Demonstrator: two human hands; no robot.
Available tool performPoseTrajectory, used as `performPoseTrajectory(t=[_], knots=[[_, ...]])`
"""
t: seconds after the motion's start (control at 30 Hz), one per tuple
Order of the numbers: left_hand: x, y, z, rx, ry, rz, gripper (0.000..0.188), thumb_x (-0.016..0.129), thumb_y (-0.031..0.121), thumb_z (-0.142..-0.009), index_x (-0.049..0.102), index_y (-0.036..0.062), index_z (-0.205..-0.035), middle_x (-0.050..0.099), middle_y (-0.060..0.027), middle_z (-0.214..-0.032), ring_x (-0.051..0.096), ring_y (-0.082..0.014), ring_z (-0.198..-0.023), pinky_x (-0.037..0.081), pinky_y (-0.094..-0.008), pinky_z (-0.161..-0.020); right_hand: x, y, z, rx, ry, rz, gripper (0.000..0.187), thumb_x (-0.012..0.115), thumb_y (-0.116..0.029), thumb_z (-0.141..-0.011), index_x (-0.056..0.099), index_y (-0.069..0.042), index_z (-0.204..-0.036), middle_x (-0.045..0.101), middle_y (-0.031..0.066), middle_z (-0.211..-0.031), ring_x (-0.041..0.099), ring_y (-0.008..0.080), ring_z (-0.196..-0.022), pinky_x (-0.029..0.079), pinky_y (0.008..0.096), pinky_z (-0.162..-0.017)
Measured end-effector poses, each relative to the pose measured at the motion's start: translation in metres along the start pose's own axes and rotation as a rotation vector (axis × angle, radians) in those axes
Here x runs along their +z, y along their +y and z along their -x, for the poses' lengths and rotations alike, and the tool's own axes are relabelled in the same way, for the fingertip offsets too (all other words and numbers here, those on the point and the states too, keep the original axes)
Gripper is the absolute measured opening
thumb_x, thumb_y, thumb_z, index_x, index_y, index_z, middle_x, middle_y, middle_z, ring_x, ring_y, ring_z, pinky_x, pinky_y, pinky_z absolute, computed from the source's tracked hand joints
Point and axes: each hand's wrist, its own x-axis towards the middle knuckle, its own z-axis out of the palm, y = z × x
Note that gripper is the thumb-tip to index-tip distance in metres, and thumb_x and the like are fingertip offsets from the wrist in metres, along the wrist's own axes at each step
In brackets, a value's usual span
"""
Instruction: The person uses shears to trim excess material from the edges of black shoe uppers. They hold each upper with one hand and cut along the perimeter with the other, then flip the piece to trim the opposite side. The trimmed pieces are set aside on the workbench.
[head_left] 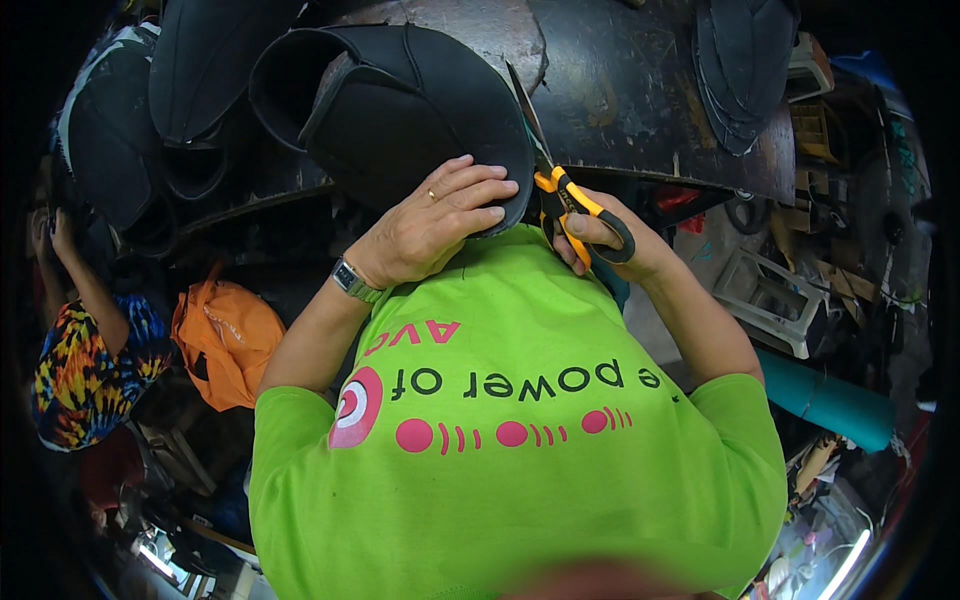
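A black stitched shoe upper (400, 120) rests at the table's near edge, its hollow opening toward the left. My left hand (445, 215), with a ring and a wristwatch, presses its fingers on the upper's near right part; the thumb is hidden. In my right hand (610, 235) is a pair of scissors (575, 205) with yellow and black handles. Fingers and thumb wrap the handles. The blades point away from me, close along the upper's curved right edge. Whether they touch the material I cannot tell.
The dark worn table (630, 90) spans the top. More black uppers (215, 70) lie at the far left, and a stack of black pieces (745, 70) at the far right. An orange bag (230, 335) is left of me. Another person (95, 340) works farther left.
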Motion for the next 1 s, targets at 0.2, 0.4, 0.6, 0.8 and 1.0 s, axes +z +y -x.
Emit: performPoseTrajectory(t=[0.2,0.4,0.6,0.8,1.0], knots=[[0.001,-0.001,-0.001,-0.003,-0.003,0.003,0.046,0.071,-0.006,-0.079,0.056,0.0064,-0.12,0.06,-0.0182,-0.136,0.052,-0.0367,-0.132,0.034,-0.0531,-0.115,0.0,0.005,0.003,-0.018,0.029,-0.067,0.036,0.074,-0.032,-0.087,0.057,-0.003,-0.101,0.057,0.0013,-0.068,0.052,0.005,-0.047,0.042,0.0171,-0.042],[0.0,-0.001,0.001,-0.011,-0.02,0.007,0.044,0.072,-0.005,-0.078,0.057,0.0061,-0.118,0.061,-0.0181,-0.134,0.053,-0.0367,-0.132,0.034,-0.053,-0.115,-0.002,0.004,0.006,0.045,0.038,-0.026,0.037,0.075,-0.033,-0.086,0.058,-0.003,-0.099,0.058,0.0018,-0.068,0.053,0.0046,-0.047,0.042,0.0165,-0.041],[0.0,0.0,0.004,0.008,-0.027,0.001,0.041,0.072,-0.006,-0.077,0.057,0.0052,-0.113,0.062,-0.0183,-0.132,0.054,-0.0366,-0.13,0.035,-0.0526,-0.115,0.0,-0.008,-0.002,0.009,0.041,0.02,0.046,0.077,-0.04,-0.081,0.058,-0.001,-0.098,0.059,0.0039,-0.068,0.057,0.0077,-0.051,0.045,0.0191,-0.043],[-0.002,0.002,0.006,0.01,-0.036,-0.011,0.042,0.073,-0.007,-0.076,0.057,0.0055,-0.113,0.062,-0.0179,-0.131,0.054,-0.0362,-0.129,0.036,-0.0521,-0.114,0.0,-0.007,-0.01,0.001,0.081,0.065,0.046,0.078,-0.038,-0.081,0.06,-0.001,-0.1,0.056,0.0008,-0.062,0.053,0.0061,-0.045,0.043,0.0191,-0.041],[0.001,-0.002,0.012,0.018,-0.005,0.023,0.04,0.073,-0.007,-0.075,0.058,0.0059,-0.11,0.063,-0.0171,-0.13,0.055,-0.0352,-0.128,0.036,-0.0514,-0.114,-0.004,-0.006,-0.006,-0.015,0.102,0.056,0.038,0.08,-0.027,-0.083,0.061,-0.001,-0.103,0.057,-0.0004,-0.062,0.052,0.0052,-0.046,0.041,0.0184,-0.042]])
